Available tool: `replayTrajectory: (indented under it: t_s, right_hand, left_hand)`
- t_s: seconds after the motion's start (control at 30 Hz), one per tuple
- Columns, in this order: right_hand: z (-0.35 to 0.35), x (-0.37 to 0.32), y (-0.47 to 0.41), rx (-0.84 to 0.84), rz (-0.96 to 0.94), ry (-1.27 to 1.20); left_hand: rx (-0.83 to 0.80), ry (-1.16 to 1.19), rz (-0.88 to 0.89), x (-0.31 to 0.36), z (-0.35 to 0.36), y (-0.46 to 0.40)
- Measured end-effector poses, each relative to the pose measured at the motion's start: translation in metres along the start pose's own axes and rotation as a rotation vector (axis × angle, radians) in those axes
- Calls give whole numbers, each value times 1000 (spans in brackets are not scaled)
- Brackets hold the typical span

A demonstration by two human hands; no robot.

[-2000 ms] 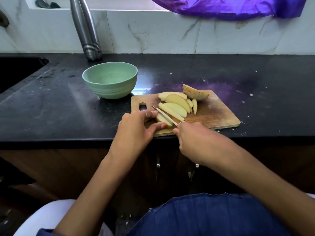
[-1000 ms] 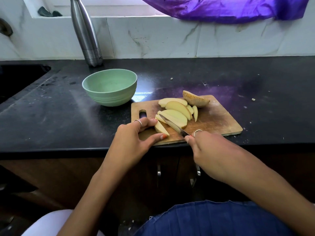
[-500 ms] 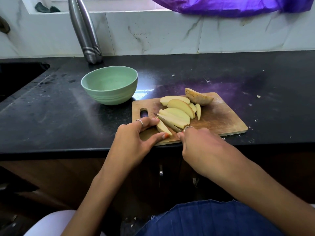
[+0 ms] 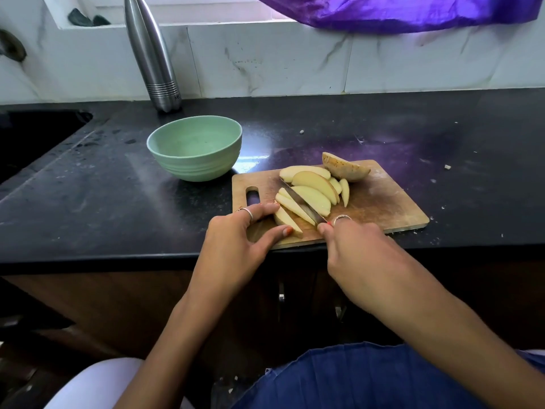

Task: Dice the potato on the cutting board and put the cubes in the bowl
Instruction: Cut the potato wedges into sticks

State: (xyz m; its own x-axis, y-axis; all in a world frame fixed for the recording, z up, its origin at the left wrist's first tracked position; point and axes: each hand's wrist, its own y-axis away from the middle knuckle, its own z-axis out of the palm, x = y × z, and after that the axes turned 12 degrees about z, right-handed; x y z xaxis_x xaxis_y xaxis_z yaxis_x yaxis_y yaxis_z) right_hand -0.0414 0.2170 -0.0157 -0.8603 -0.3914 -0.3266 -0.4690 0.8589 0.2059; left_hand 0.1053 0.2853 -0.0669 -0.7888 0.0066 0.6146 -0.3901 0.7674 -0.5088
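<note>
The right hand (image 4: 358,249) grasps a knife (image 4: 302,203), its slim steel blade lying across pale, crescent-shaped potato slices (image 4: 312,193) on the worn wooden cutting board (image 4: 383,202). The left hand (image 4: 236,243) apparently pinches the nearest slice. Beyond it on the speckled black desk (image 4: 88,187) sits the ribbed green bowl (image 4: 194,147).

Wooden cutting board (image 4: 383,202) at near edge of black table (image 4: 88,202), potato slices (image 4: 312,196) fanned on it. Right hand (image 4: 356,249) grips knife (image 4: 300,202), blade lying across slices. Left hand (image 4: 239,240) pinches nearest slice. Green bowl (image 4: 194,149) left of board, steel bottle (image 4: 153,54) far behind.
</note>
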Motion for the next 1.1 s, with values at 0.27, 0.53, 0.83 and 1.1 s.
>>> replayTrajectory:
  t_s: [0.27, 0.53, 0.83, 1.1]
  right_hand:
    - [14, -2, 23, -71, -9, -138]
    - [18, -8, 22, -54, 21, -122]
    - [20, -8, 21, -39, 29, -126]
    - [16, -14, 15, -100, 35, -105]
  left_hand:
    - [66, -4, 20, 4, 0, 1]
    - [73, 4, 41, 4, 1, 0]
    - [68, 12, 23, 4, 1, -1]
    - [75, 0, 11, 3, 4, 0]
